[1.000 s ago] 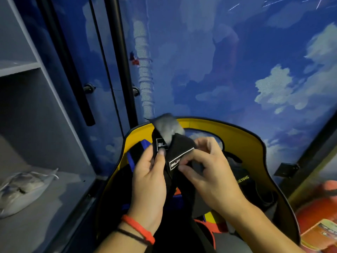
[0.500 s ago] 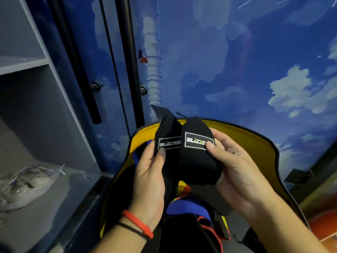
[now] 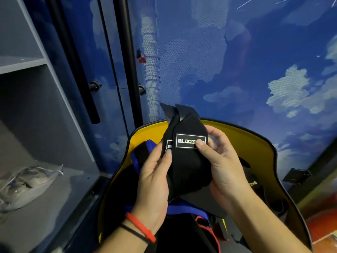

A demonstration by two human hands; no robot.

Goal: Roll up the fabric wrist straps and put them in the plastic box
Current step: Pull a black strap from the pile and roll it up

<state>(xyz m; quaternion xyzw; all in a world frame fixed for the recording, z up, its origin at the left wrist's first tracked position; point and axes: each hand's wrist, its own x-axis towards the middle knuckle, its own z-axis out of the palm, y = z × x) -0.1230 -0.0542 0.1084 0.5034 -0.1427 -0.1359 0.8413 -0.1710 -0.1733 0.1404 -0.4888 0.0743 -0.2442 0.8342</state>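
Two black fabric wrist straps with white-framed logo patches are held together above the yellow plastic box. My left hand grips the left strap from below, thumb near its patch. My right hand holds the right strap, thumb pressed on its logo patch. The straps' upper ends stick up in two points. Their lower ends hang down behind my hands, partly hidden. Inside the box lie more straps, black, blue and orange-edged.
A grey shelf unit stands at the left with a clear plastic bag on its lower shelf. Black vertical bars run along the blue cloud-printed wall behind the box. Orange flooring shows at the lower right.
The straps have been drawn closer side by side and raised slightly. My right thumb has slid onto the right strap's patch, and the left patch is now mostly covered.
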